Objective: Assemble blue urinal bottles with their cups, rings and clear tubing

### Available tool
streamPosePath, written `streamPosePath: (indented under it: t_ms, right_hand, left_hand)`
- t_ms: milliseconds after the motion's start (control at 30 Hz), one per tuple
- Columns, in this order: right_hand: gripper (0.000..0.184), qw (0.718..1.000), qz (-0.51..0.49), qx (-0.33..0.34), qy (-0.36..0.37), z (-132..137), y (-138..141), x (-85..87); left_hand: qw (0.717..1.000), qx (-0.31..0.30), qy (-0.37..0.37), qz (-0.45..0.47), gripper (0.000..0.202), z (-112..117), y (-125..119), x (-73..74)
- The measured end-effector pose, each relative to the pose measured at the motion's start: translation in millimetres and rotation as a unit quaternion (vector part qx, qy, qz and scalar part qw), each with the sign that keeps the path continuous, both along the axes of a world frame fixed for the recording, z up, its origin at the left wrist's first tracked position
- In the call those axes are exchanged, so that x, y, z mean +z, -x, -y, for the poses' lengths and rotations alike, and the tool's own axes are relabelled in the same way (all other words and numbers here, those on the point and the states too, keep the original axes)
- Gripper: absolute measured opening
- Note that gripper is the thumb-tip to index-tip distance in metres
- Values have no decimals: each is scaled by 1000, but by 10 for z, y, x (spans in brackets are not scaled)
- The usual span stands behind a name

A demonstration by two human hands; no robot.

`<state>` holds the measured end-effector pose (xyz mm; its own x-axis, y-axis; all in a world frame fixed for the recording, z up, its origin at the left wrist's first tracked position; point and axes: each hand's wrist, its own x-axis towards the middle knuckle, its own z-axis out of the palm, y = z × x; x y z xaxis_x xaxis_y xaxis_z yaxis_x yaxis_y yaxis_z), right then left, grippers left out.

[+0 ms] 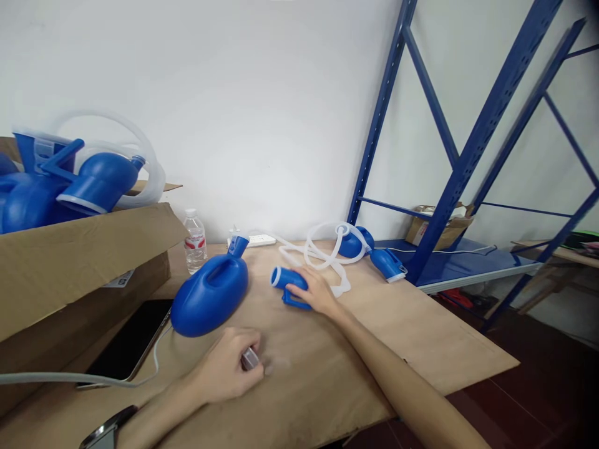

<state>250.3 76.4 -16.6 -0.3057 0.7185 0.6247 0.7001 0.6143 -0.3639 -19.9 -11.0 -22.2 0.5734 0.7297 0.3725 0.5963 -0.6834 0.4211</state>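
My left hand [228, 368] is closed around a small clear plastic piece [250, 358], low over the cardboard-covered table. My right hand [316, 290] grips a blue urinal funnel [291, 279], a cup-like part with a pale rim and a side handle; its mouth faces left. Between the cardboard box and that funnel lies a blue urinal bottle [210, 296] with a built-in grip, its neck pointing up and back. Clear tubing [322, 255] loops on the table behind my right hand. My fingers hide part of both held things.
A cardboard box [93, 262] heaped with blue urinals and tubing stands at left. Near it are a black phone [128, 340] with a white cable, a water bottle [194, 241] and a power strip [259, 240]. Another blue funnel [387, 264] lies right, before a blue metal rack [468, 159].
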Motion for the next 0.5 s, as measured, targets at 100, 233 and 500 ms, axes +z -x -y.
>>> streamPosePath:
  t_ms: [100, 233, 500]
  right_hand:
    - [46, 1000, -3, 11, 0, 18, -62, 15]
    - [52, 990, 83, 111, -17, 172, 91, 23]
    - [57, 982, 124, 116, -84, 287, 294, -65]
  left_hand:
    - [998, 39, -50, 17, 7, -37, 24, -44]
    - [980, 99, -162, 55, 29, -176, 49, -96]
    - [991, 61, -43, 112, 27, -195, 21, -33]
